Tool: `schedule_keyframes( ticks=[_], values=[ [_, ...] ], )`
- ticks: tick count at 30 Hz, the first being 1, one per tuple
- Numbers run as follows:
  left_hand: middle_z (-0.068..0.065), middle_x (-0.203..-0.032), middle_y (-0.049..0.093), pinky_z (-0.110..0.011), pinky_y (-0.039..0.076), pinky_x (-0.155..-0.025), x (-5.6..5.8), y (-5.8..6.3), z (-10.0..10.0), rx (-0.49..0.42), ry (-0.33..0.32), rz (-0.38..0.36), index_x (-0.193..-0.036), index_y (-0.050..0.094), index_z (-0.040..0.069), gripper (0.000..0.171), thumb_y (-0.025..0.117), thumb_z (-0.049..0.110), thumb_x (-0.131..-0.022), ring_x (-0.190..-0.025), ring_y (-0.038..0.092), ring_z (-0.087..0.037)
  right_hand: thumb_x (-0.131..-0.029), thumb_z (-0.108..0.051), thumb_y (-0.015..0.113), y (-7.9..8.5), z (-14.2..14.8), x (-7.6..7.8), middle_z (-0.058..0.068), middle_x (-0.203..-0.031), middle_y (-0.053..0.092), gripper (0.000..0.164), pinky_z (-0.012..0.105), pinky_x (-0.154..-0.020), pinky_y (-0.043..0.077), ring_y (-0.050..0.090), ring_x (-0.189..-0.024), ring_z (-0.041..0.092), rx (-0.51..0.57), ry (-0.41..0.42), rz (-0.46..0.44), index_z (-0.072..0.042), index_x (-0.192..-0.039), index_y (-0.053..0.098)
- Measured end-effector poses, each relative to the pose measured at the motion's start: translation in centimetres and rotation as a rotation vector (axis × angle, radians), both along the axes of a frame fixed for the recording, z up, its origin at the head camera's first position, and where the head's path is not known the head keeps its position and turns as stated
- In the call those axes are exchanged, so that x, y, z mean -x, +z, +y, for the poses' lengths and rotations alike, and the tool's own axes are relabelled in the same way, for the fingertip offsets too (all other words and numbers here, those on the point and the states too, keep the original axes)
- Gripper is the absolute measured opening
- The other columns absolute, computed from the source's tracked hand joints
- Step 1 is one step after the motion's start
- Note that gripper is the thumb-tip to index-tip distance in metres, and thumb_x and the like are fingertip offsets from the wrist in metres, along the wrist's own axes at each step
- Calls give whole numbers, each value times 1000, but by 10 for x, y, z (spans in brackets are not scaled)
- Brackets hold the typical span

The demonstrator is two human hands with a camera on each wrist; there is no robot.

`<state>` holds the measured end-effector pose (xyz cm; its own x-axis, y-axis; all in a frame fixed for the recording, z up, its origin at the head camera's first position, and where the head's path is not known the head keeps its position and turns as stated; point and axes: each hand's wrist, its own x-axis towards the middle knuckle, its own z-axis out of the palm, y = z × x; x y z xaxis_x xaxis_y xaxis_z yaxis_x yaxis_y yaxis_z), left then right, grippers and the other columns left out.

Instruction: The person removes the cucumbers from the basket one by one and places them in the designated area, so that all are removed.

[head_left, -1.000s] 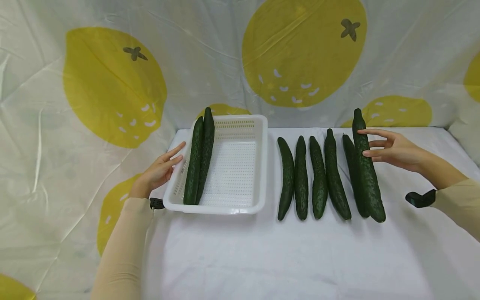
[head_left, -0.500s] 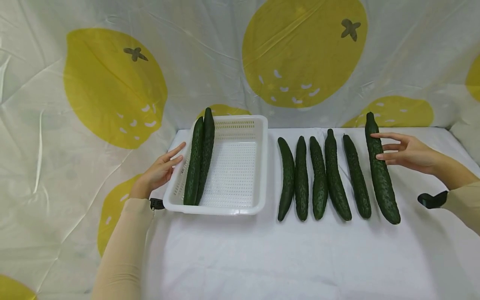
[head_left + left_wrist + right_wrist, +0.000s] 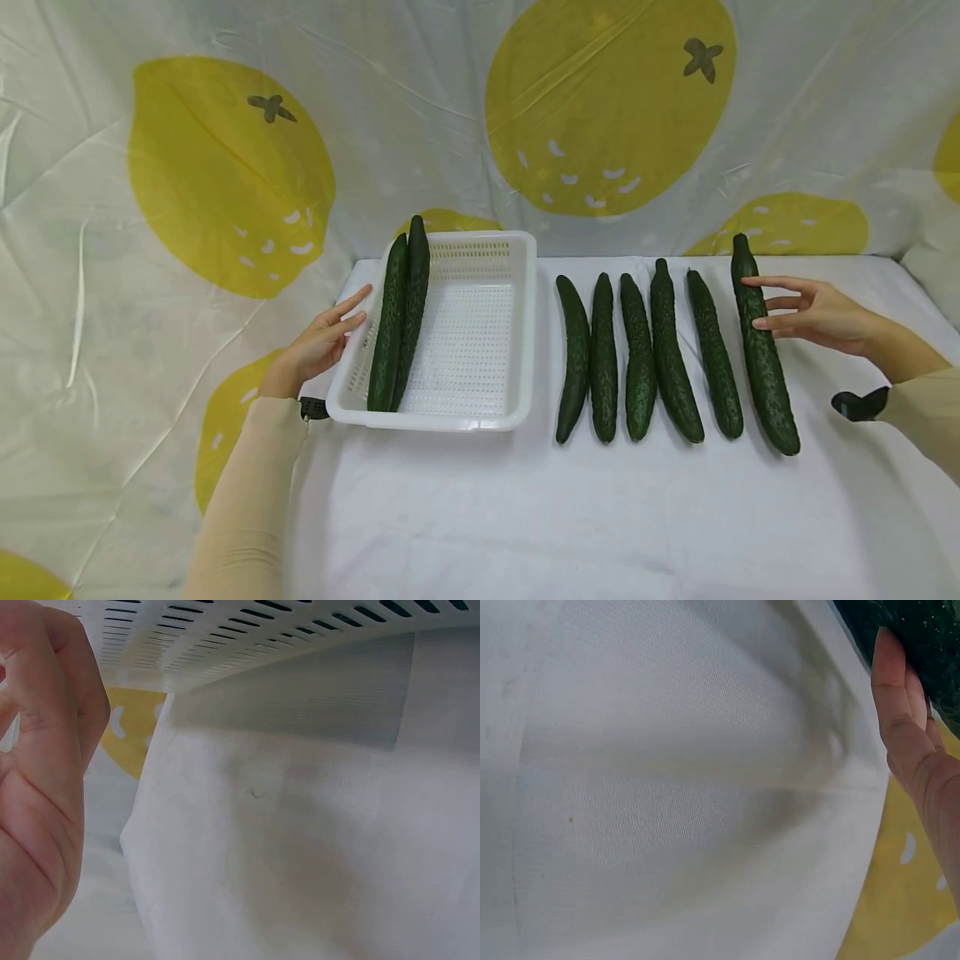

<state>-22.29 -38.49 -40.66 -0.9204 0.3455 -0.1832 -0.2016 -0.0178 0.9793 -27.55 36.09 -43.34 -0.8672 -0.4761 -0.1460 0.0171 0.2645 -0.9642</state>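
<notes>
Pinching one cucumber [image 3: 768, 371], right hand [image 3: 825, 317]; left hand [image 3: 313, 343] unclenched at one basket [image 3: 474, 350]; two cucumbers [image 3: 387, 325] inside, five cucumbers [image 3: 638, 358] outside.

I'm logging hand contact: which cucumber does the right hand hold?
The rightmost cucumber: the right hand grips its upper part, while the five cucumbers left of it and the pair in the basket lie untouched.

We see a person in plain beige long sleeves, the left sleeve [image 3: 246, 492] finely creased along the forearm, the right sleeve [image 3: 924, 421] partly out of view. Beyond the snug cuffs, we find bare hands, left [image 3: 313, 346] and right [image 3: 828, 318]. At the left wrist we note a small black device [image 3: 313, 407] with tiny notches; at the right, a curved black piece [image 3: 860, 404] with a rounded end
</notes>
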Motion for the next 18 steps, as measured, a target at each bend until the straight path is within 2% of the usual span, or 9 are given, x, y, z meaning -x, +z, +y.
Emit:
schedule_keyframes(
  ticks=[11,18],
  values=[
    [-2,-118,62,-31,59,-73,0,0,0,-3,-7,0,-161,17,25,59,40,10,-109,-84,71,-16,-95,8,60,-8,2,4,17,-153,17,74,27,-85,54,44,-115,-8,-44,-17,-16,-15,-158,30],
    [-2,-112,64,-28,58,-69,1,-1,-1,-16,-20,7,-162,15,24,59,38,9,-109,-79,70,-14,-95,4,62,-9,0,7,20,-152,18,72,28,-84,55,48,-113,-9,-82,-19,-9,-15,-158,31]
  ],
)
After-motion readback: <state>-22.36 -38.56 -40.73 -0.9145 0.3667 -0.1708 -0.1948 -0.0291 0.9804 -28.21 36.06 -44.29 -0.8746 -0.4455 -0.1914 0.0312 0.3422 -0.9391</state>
